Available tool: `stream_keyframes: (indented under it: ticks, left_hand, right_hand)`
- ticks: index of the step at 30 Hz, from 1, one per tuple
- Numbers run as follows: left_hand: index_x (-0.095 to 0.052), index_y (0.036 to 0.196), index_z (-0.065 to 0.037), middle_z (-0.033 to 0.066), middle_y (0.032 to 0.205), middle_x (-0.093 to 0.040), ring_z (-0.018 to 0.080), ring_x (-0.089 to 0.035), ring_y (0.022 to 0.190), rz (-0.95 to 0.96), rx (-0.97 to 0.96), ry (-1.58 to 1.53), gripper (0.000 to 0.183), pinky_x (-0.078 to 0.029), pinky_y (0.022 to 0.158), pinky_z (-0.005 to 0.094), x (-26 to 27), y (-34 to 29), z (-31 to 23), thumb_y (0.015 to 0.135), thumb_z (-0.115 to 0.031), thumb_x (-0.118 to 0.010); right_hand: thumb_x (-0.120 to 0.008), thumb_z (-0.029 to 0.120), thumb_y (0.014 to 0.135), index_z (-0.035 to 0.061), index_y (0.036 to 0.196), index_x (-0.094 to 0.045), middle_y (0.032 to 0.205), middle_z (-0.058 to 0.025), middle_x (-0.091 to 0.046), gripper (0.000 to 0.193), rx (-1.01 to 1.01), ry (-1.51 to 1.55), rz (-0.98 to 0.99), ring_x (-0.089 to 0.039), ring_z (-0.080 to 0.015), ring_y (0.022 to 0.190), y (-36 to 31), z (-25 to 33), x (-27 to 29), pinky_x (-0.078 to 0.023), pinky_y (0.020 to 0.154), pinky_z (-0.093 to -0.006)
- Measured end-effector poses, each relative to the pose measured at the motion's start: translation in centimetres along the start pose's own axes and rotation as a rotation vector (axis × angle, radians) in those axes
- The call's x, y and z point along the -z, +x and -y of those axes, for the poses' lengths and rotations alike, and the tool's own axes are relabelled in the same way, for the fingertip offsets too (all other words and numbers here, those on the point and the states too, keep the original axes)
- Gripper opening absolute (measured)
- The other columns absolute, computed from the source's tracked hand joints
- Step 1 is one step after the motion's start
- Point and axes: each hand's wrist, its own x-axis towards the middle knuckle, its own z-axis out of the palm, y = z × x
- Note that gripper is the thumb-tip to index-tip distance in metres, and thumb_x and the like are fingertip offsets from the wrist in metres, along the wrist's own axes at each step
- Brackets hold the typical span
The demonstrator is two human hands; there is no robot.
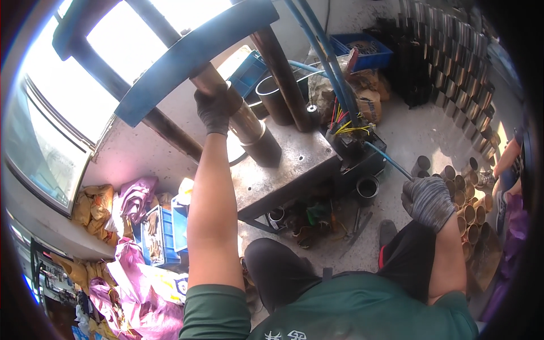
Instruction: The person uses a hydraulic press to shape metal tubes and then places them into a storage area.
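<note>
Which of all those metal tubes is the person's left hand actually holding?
The shiny steel tube standing in the grey press, gripped by the gloved left hand; the brassy short tubes lie stacked by the right hand.

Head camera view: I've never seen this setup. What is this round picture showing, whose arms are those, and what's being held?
One fisheye camera on the person's head looks down, so edges bend. Both forearms rising from below are the wearer's, in grey gloves. The left hand grips a metal tube standing in a press with a blue frame and a steel table. The right hand hangs over a stack of short metal tubes on the floor; whether it holds one is unclear. Pink bags lie at left.
</note>
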Motion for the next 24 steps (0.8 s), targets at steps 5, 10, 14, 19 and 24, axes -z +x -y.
stream_keyframes:
  ticks: [5,10,14,19,24]
  left_hand:
    - [-0.055,0.122,0.002,0.0144,0.109,-0.071,0.0268,-0.068,0.102,0.051,0.005,0.052,0.071,-0.053,0.092,0.0384,0.1,0.4,0.1,0.074,-0.040,-0.086]
    - [-0.055,0.122,0.002,0.0147,0.110,-0.070,0.0268,-0.068,0.101,0.054,0.002,0.006,0.071,-0.054,0.091,0.0383,0.2,0.3,0.3,0.074,-0.040,-0.086]
    - [-0.056,0.122,0.002,0.0150,0.110,-0.070,0.0265,-0.068,0.101,0.044,-0.002,-0.051,0.071,-0.054,0.091,0.0380,0.1,0.4,0.4,0.074,-0.041,-0.086]
    - [-0.056,0.123,0.004,0.0162,0.112,-0.071,0.0276,-0.068,0.102,0.092,0.012,0.046,0.073,-0.053,0.093,0.0385,0.3,0.1,0.1,0.075,-0.043,-0.084]
    - [-0.056,0.124,0.004,0.0170,0.112,-0.071,0.0287,-0.069,0.103,0.051,0.007,0.051,0.073,-0.053,0.094,0.0392,0.4,-0.9,-0.3,0.076,-0.043,-0.083]
  right_hand:
    - [-0.068,0.029,0.084,0.0058,0.078,-0.067,0.078,-0.0168,-0.069,0.024,0.000,0.030,-0.003,-0.068,-0.0384,0.076,0.0,-0.1,0.1,-0.053,0.073,-0.0496]
    - [-0.069,0.029,0.086,0.0052,0.077,-0.065,0.077,-0.0167,-0.067,0.026,-0.003,0.021,0.006,-0.068,-0.0389,0.075,0.0,0.0,0.1,-0.053,0.073,-0.0499]
    - [-0.069,0.029,0.087,0.0048,0.077,-0.065,0.077,-0.0170,-0.067,0.026,-0.015,0.010,0.025,-0.067,-0.0392,0.076,0.1,0.1,0.2,-0.053,0.074,-0.0502]
    - [-0.069,0.030,0.087,0.0046,0.078,-0.066,0.077,-0.0177,-0.067,0.027,-0.013,0.027,0.015,-0.067,-0.0396,0.075,0.0,0.2,0.5,-0.053,0.073,-0.0504]
    - [-0.069,0.030,0.087,0.0048,0.078,-0.066,0.077,-0.0178,-0.067,0.027,-0.026,0.019,0.029,-0.067,-0.0394,0.075,0.0,0.3,0.5,-0.053,0.073,-0.0503]
